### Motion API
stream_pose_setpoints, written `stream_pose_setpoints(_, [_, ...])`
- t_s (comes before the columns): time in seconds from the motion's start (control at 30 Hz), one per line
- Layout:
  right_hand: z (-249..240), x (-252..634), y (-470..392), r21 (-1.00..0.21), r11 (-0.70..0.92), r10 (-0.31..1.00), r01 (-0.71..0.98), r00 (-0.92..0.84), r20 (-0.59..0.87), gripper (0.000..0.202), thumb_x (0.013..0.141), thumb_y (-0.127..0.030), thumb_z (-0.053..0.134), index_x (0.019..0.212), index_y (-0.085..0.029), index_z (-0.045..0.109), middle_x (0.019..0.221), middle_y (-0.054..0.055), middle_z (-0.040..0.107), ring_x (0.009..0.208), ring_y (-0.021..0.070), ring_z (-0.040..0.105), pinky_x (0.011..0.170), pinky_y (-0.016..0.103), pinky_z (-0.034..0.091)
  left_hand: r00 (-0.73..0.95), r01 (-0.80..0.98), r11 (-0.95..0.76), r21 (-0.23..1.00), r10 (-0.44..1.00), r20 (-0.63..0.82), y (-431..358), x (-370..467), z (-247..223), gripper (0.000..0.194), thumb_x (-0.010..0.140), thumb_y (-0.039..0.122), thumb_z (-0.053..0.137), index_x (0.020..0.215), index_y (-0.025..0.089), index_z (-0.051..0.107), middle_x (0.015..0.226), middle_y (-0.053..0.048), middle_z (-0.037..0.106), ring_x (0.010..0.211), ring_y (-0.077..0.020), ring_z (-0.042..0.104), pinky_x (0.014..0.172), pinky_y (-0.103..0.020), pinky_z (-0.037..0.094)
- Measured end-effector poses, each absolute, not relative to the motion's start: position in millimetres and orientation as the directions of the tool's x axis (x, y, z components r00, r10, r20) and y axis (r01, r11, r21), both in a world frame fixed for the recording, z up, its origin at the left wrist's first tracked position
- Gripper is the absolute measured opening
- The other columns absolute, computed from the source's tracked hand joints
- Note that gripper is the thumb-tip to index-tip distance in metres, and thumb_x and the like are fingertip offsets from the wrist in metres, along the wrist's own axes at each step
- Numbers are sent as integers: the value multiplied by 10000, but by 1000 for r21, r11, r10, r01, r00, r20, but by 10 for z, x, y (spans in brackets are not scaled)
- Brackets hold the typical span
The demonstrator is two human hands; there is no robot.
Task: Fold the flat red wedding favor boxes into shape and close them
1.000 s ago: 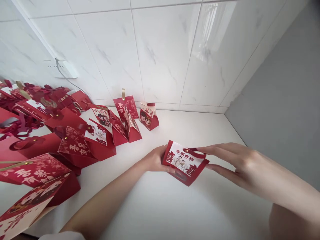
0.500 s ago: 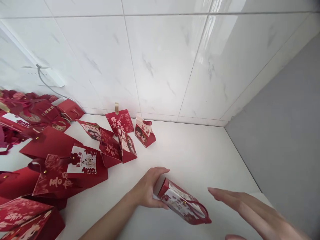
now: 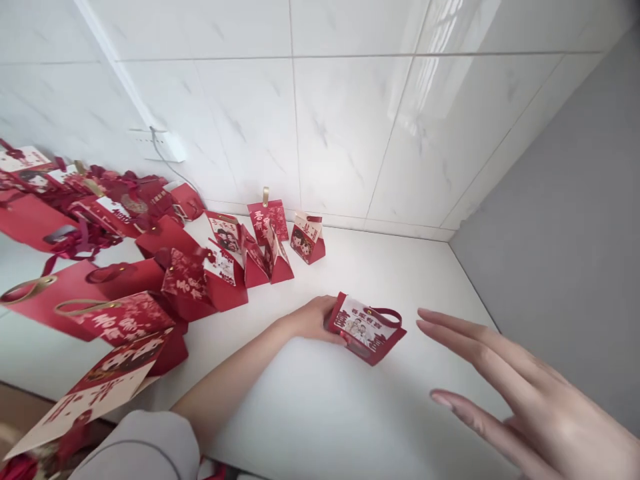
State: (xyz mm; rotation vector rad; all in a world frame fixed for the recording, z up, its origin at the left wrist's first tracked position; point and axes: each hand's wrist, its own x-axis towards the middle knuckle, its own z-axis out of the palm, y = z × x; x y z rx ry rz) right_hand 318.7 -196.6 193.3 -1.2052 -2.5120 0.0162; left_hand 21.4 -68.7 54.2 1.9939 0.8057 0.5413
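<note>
My left hand (image 3: 317, 320) grips the base end of a red gift box (image 3: 367, 328) just above the white surface. The box has a white label with figures and red lettering, and a red strap handle that points right. My right hand (image 3: 520, 380) hangs to the right of the box, fingers stretched out and thumb apart, touching nothing. Whether the box rests on the surface I cannot tell.
Several red gift boxes (image 3: 187, 283) stand on the left of the white table (image 3: 400, 267). A small cream and red box (image 3: 307, 239) is near the tiled wall (image 3: 345, 133). A socket with a cable (image 3: 163, 145) is on the wall.
The view has shifted, showing more boxes on the left. The held box now shows its labelled face more fully, with its handle upper right. My right hand's thumb has come into fuller view.
</note>
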Motion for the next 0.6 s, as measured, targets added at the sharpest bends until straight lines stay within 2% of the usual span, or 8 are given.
stream_pose_setpoints(0.1, [1925,3218,-1979,-227,634,763,740,-548,344,570,961,-458,501,1494,-302,374,1487,60,490,1235,295,603,925,405,596,585,371,-290,882,811,20,-907,125,584,717,588,477,859,1204,198,620,1182,-99,685,1091,-306,648,943,-399,504])
stream_pose_setpoints(0.2, [1925,3237,-2043,-298,622,774,724,-512,371,537,960,-450,504,1468,-301,414,1482,67,494,1244,303,596,916,399,599,342,438,-151,886,940,-9,-1348,3,605,749,602,467,853,1242,199,572,1240,-111,642,1096,-297,642,937,-405,514])
stream_pose_setpoints(0.3, [1886,3090,-2098,-346,668,743,659,-565,358,574,955,-437,524,1488,-281,381,1519,84,448,1291,312,557,954,407,582,152,338,30,941,985,-86,-1912,-57,668,665,692,435,804,1257,233,518,1256,-86,633,1089,-260,653,916,-383,535])
stream_pose_setpoints(0.4, [1772,2774,-2119,-374,726,680,578,-686,259,660,957,-418,541,1537,-249,276,1546,103,407,1363,307,483,1040,441,531,107,227,137,964,981,-164,-2396,-86,802,575,735,424,778,1212,238,516,1184,-64,673,1047,-241,670,904,-373,546])
stream_pose_setpoints(0.5, [1642,2463,-2141,-385,783,587,488,-784,200,608,973,-371,534,1522,-256,298,1529,91,426,1384,275,453,1079,451,500,77,218,170,961,979,-190,-2733,-191,977,551,738,417,778,1194,237,526,1188,-60,671,1064,-243,662,921,-369,545])
stream_pose_setpoints(0.6, [1564,2278,-2170,-396,830,517,393,-809,282,559,968,-292,550,1489,-234,356,1530,120,401,1372,274,454,1051,443,518,-25,250,229,941,973,-230,-3032,-410,1159,586,730,411,785,1227,250,521,1233,-63,658,1075,-254,662,928,-384,554])
